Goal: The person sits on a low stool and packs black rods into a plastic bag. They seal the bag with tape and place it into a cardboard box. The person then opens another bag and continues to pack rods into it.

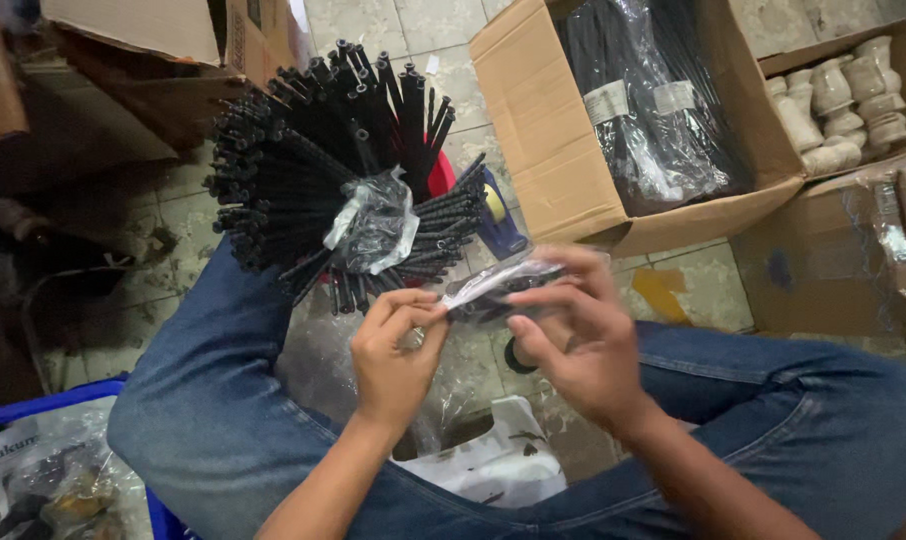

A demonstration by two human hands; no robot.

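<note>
Left hand [391, 352] and right hand [573, 335] pinched a small clear plastic bag [493, 288] of dark parts between both knees, fingers clamped on its ends, just below a black tube bundle [323, 160], tiled floor [453, 70] beneath, cardboard box [563, 170] near.

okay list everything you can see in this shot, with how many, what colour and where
small plastic bag: one, clear with dark contents, held between both hands
rod bundle: one, black, fanned out above the left knee
plastic wrap: one, clear, crumpled on the bundle
tape dispenser: one, blue, on the floor behind the bundle
open carton: one, brown, upper centre, holding bagged black rods
turned pieces: several, cream, in the box at top right
crate: one, blue, bottom left
left hand: pinching the bag's left end
right hand: holding its right end
</note>
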